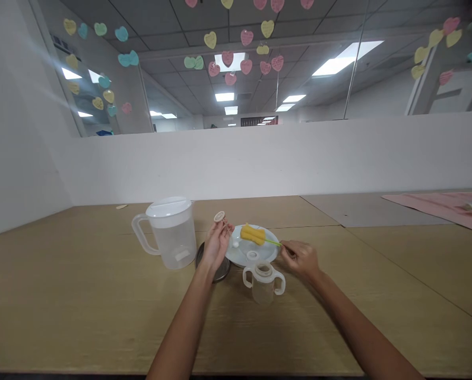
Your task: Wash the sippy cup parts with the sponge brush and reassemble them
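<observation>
My right hand (301, 257) is closed on the thin green handle of a yellow sponge brush (253, 235), whose head is over the white plate (271, 256). In my left hand (217, 244), the fingers pinch a small pale round cap (219, 216); a thin tube with a white end (235, 244) seems to hang from it over the plate's left side. A white ring (253, 255) lies on the plate near its front edge. In front of the plate stands a clear cup with two handles (263, 287), its top uncovered. Under my left wrist sits a dark round dish (221, 273), partly hidden.
A lidded, translucent pitcher (176, 237) stands left of my left hand, its handle pointing left. Pink cloth (430, 206) covers the far right corner of the wooden table (81, 295). Behind the table rises a white wall (239, 163) with windows above.
</observation>
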`<state>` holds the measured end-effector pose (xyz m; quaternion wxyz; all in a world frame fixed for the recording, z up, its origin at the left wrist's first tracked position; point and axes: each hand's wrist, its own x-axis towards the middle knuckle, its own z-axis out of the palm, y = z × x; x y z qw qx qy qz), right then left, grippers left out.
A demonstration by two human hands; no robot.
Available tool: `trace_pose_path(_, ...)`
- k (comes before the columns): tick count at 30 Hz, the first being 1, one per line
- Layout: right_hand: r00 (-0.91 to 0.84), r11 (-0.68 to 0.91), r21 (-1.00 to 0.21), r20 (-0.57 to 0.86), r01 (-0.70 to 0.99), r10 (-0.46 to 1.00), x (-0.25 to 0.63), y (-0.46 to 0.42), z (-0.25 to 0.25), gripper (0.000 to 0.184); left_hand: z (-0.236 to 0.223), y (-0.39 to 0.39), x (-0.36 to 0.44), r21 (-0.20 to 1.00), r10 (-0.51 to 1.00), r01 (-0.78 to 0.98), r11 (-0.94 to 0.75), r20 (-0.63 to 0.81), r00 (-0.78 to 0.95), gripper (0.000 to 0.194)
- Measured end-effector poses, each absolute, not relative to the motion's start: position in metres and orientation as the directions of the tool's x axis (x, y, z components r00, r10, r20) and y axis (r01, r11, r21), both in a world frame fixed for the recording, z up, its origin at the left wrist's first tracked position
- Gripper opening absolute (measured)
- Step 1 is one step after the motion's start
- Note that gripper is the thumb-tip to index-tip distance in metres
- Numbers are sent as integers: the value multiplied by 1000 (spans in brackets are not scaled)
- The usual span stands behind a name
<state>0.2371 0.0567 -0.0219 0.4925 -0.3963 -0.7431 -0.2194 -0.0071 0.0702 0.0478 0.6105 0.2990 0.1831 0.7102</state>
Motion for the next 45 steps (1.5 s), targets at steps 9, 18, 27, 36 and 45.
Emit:
trace_pose_path(9,-93,514,-143,909,846,407,237,60,-27,25,34,79,-50,905,812,236,-353,422,-403,18)
trace_pose_path(18,-8,445,-205,902,872,431,238,64,-29,28,7,82,-62,796,883,600,-83,338,-326,21)
trace_pose_path(27,10,398,-227,878,889,478,234,65,-29,28,23,75,-45,771,853,594,-232,454,-256,15)
trace_pose_path(36,26,377,-245,866,893,500,232,67,-28,28,21,89,3,791,897,426,-438,417,147,18)
trace_pose_path(45,38,377,-260,862,889,505,232,66,-27,29,19,88,-2,830,904,378,-411,425,49,28)
